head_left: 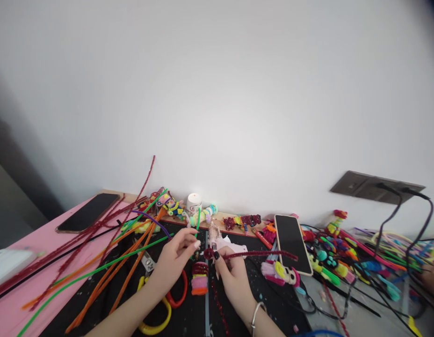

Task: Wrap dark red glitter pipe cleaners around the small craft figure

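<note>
My left hand (pixel 175 260) pinches a short green pipe cleaner (pixel 197 225) that stands upright between its fingertips. My right hand (pixel 232 276), with dark nails and a bracelet at the wrist, holds a dark red glittery pipe cleaner (pixel 259 254). Its left end is curled into a small coil, and the rest runs right towards a phone (pixel 292 242). Both hands meet over a black mat (pixel 189 313). Below them stands a small stack of coiled pipe cleaners (pixel 200 278) in red, pink and orange.
Long orange, green and red pipe cleaners (pixel 108 267) fan out at the left over a pink sheet (pixel 17 299). A second phone (pixel 88 212) lies at the far left. Small pipe cleaner figures, a white jar (pixel 193 203) and black cables (pixel 402 220) crowd the back and right.
</note>
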